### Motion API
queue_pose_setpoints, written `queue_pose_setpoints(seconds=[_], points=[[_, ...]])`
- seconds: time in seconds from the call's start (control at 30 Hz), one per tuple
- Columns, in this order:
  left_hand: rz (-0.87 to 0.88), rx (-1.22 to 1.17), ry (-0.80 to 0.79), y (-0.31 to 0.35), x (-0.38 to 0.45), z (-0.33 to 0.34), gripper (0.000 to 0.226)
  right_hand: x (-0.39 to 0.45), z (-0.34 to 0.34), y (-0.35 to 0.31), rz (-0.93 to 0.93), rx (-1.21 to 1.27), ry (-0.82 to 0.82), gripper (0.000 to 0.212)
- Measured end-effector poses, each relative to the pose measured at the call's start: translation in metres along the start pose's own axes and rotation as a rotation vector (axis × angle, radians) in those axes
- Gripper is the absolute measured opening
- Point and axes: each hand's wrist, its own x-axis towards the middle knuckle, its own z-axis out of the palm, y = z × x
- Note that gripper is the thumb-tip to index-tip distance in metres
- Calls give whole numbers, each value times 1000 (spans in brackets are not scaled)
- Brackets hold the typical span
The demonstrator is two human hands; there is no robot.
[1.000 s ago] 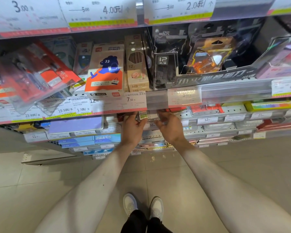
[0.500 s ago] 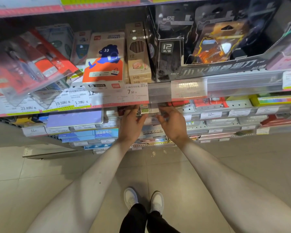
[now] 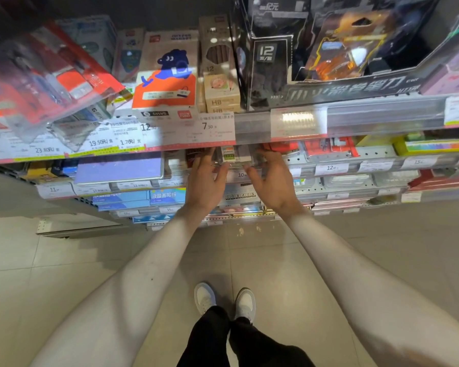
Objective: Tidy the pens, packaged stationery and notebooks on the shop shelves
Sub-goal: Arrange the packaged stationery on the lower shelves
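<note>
Clear-plastic pack [image 3: 235,157] clamped between both hands [image 3: 206,181] [image 3: 273,181]; push it squarely back from the shelf's front edge [image 3: 249,176].

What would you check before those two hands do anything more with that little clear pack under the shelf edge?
1. Left hand on the clear pack: ok, fingers at its left side.
2. Right hand on the pack: ok, fingers at its right side.
3. Firm grip: cannot tell, fingertips hidden under the price strip.
4. Pack seated square in its row: cannot tell, mostly hidden.
5. Red packs beside it stay undisturbed: ok, apart from the right hand's fingers.
</note>
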Motion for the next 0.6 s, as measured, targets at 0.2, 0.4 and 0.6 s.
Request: queue_pose_setpoints(seconds=[0.2, 0.4, 0.6], points=[[-8, -86, -50, 8, -39, -32, 37, -38, -16, -11, 68, 43, -79, 58], [-154, -292, -12, 8, -92, -78, 23, -81, -26, -46, 146, 93, -152, 43], [-179, -413, 69, 7, -121, -138, 18, -112, -26, -105, 119, 240, -98, 28]])
